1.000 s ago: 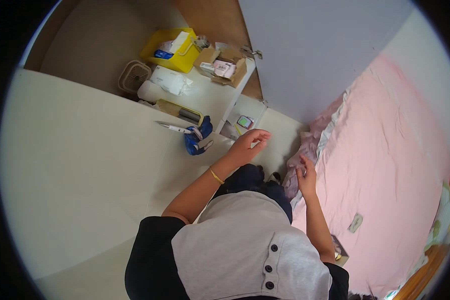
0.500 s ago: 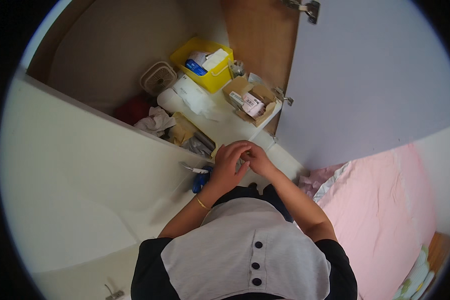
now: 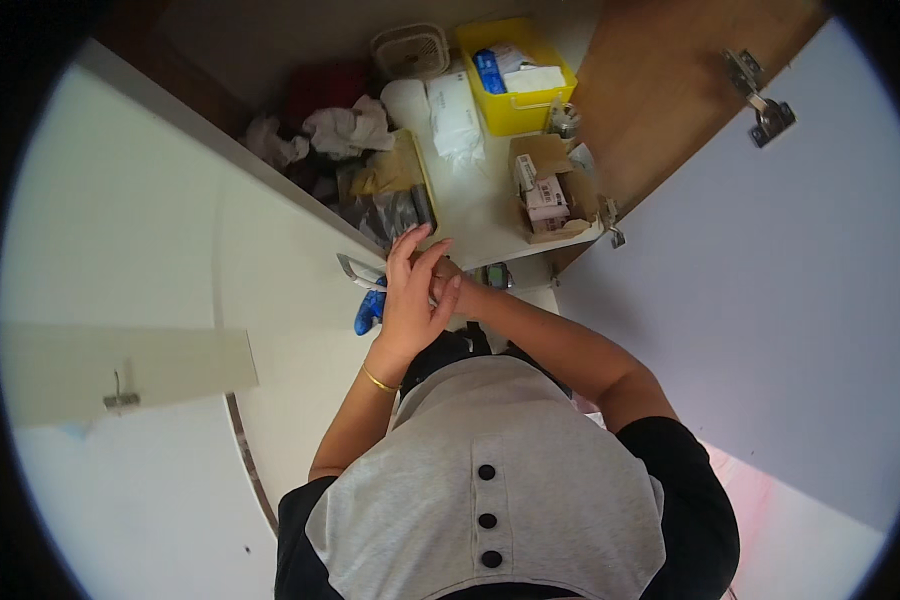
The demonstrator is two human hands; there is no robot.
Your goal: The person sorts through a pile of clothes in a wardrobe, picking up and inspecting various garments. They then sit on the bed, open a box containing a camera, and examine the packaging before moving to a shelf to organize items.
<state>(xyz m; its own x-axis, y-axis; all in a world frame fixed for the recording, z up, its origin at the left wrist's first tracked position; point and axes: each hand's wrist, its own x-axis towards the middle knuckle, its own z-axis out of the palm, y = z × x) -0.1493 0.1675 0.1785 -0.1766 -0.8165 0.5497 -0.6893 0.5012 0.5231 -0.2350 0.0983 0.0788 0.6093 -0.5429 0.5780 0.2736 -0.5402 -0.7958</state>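
Note:
My left hand (image 3: pixel 410 295) is held in front of the cabinet shelf, its fingers stretched out and slightly apart. Behind it, my right hand (image 3: pixel 452 280) crosses over and touches it; the right fingers are mostly hidden. No object shows between the two hands. Just beyond the left fingertips lies a yellow-edged tray (image 3: pixel 429 184) holding a grey plastic bag (image 3: pixel 375 215) and brown paper. Next to the left hand, a blue item (image 3: pixel 370 308) hangs near the pale door handle (image 3: pixel 355 268).
On the shelf (image 3: pixel 475 205) are a yellow bin (image 3: pixel 515 118), an opened cardboard box (image 3: pixel 535 155), a white soft pack (image 3: pixel 454 112), a beige basket (image 3: pixel 410 50) and crumpled white cloth (image 3: pixel 348 128). An open door (image 3: pixel 750 260) with metal hinges (image 3: pixel 765 105) stands at right.
The view has swung, so the shelf sits higher and the pink bedding has mostly left the picture. My hands have shifted left, and the left fingers are straighter, covering the right hand.

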